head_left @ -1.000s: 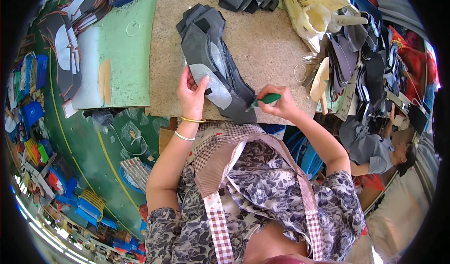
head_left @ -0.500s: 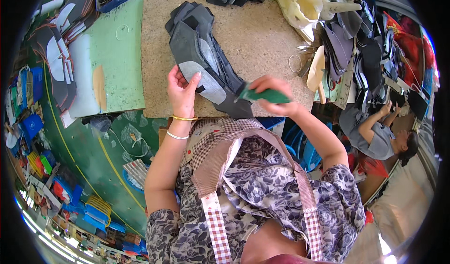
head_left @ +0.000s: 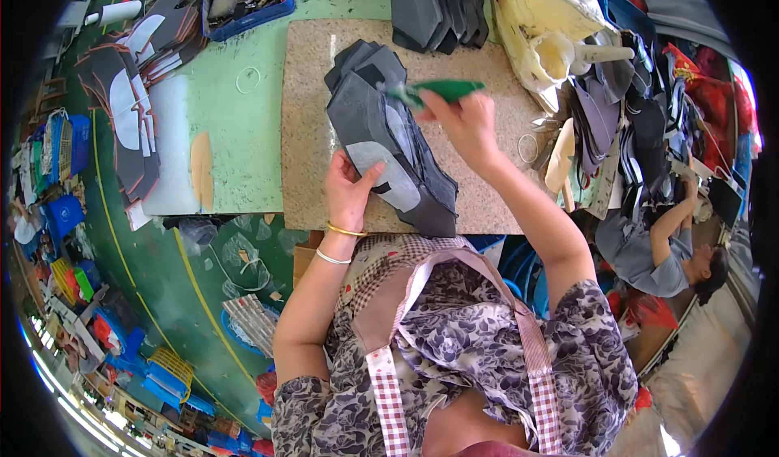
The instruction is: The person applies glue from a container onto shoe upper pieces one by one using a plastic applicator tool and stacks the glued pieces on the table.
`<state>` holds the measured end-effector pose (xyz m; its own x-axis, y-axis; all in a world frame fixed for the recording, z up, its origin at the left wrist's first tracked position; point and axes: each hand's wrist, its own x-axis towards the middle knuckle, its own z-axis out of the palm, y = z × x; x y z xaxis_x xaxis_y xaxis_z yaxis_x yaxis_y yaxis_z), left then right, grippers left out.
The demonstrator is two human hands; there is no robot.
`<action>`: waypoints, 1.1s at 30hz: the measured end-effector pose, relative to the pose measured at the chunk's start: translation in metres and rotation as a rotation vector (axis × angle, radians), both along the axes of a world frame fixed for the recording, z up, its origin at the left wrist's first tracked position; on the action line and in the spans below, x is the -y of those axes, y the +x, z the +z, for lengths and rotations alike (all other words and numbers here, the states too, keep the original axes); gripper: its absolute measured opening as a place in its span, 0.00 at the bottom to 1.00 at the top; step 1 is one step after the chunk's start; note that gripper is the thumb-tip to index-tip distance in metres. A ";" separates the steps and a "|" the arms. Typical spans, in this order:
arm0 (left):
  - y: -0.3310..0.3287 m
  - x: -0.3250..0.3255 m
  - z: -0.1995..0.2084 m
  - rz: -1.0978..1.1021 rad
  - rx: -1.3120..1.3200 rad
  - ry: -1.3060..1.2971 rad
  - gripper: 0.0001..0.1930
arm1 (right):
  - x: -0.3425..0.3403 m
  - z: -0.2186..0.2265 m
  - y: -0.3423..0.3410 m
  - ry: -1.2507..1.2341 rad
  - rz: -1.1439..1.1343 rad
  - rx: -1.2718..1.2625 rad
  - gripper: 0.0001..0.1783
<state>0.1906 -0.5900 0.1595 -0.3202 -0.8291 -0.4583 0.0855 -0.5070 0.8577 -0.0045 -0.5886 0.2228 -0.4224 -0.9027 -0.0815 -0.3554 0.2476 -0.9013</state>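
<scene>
A stack of dark grey cut foam or fabric panels (head_left: 354,118) lies slanted on the speckled brown board (head_left: 312,76). On its top piece sits a light grey patch (head_left: 380,163) with a small black mark. My left hand (head_left: 349,191) grips the near left edge of the stack, thumb on top by the patch and fingers at the side. Above the stack's far right side, my right hand (head_left: 466,123) is closed round a green-handled brush (head_left: 450,92). Its tip is blurred and points left towards the panels' edge; whether it touches them I cannot tell.
Another dark panel stack (head_left: 434,11) stands at the board's far edge. A cut-open yellowish plastic jug (head_left: 552,55) is at the far right, near a tan pointed piece (head_left: 560,158). A blue tool tray (head_left: 247,3) and red-edged panels (head_left: 126,116) lie left. A co-worker (head_left: 649,250) sits right.
My right hand has swung the brush from the stack's near end up to its far right side. The whole scene has shifted slightly down and right; my left hand keeps its grip on the panels.
</scene>
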 end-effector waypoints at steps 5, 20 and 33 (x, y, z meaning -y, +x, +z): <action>0.017 -0.001 0.020 -0.217 -0.009 0.120 0.17 | -0.030 -0.006 -0.004 0.134 0.120 -0.072 0.06; -0.131 0.260 0.086 -0.420 -0.338 -0.482 0.14 | -0.051 -0.021 0.006 -0.005 0.071 -0.176 0.04; -0.147 0.262 -0.006 -0.266 0.177 -0.437 0.23 | -0.051 0.006 -0.175 0.167 -0.563 -0.604 0.08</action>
